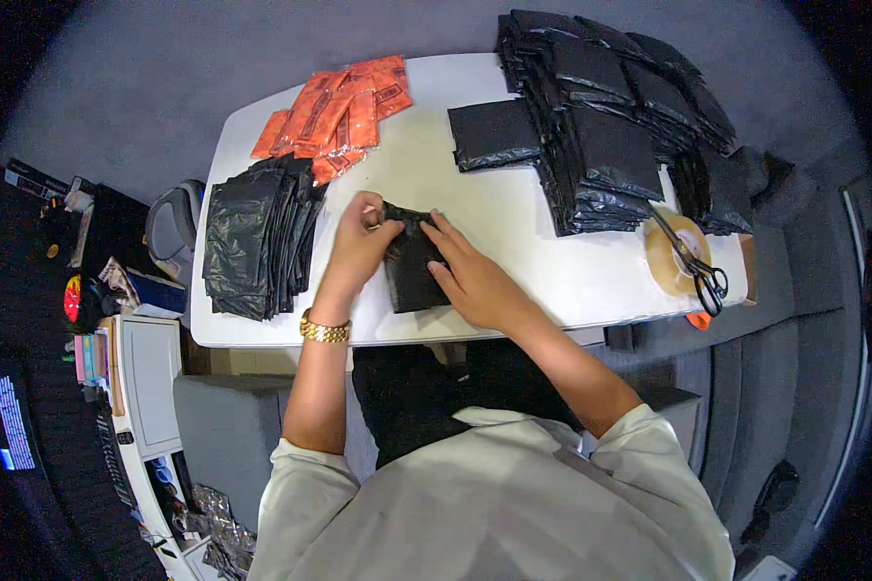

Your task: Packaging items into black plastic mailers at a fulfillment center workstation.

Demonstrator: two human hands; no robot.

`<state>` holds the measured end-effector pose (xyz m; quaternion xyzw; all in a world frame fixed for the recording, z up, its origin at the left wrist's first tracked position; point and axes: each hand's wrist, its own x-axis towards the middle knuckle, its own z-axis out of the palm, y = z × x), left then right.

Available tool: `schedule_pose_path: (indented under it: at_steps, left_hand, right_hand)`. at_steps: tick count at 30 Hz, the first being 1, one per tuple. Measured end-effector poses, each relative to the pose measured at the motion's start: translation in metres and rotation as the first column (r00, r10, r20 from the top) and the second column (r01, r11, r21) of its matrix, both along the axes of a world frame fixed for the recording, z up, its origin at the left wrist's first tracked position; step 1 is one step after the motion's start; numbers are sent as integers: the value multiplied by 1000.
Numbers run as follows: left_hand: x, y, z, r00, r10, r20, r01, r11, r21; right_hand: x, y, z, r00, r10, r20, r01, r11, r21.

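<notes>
A black plastic packet [414,281] lies flat on the white table [513,281] in front of me, near its front edge. At the packet's upper left corner, my left hand [360,244] is closed, thumb and fingers pinching the plastic. My right hand [477,276] rests on the packet's right side with its fingers stretched out flat. Left of my left hand stands a pile of folded black plastic bags [252,237]. Orange packets in clear, shiny wrapping [334,111] are heaped behind that pile.
Tall stacks of black packets [601,126] fill the table's far right, with one packet [494,134] lying beside them. A wide roll of tape [661,257] with black-handled scissors [710,288] on it is at the right end. A grey sofa [775,358] stands to the right.
</notes>
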<state>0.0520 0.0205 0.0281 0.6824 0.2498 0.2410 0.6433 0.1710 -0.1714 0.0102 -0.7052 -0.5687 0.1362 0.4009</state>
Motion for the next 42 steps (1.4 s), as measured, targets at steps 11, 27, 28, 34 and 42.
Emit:
schedule_pose_path:
  at_steps: [11, 27, 28, 34, 42]
  left_hand:
    - [50, -48, 93, 895, -16, -445, 131, 964, 229]
    - [-30, -53, -19, 877, 79, -474, 413, 379, 828]
    - [-29, -52, -16, 877, 80, -474, 414, 374, 830]
    - [-29, -56, -25, 890, 109, -443, 362, 421, 832]
    - [-37, -57, -23, 879, 166, -446, 330, 464, 822]
  right_hand:
    - [36, -36, 40, 928, -283, -241, 346, 894, 284]
    - [-12, 22, -17, 869, 15, 495, 43, 993, -106]
    - [-14, 22, -17, 870, 20, 493, 42, 992, -115]
    - [-14, 22, -18, 884, 3, 468, 95, 978, -186]
    - [-17, 21, -15, 865, -48, 499, 177, 960, -215]
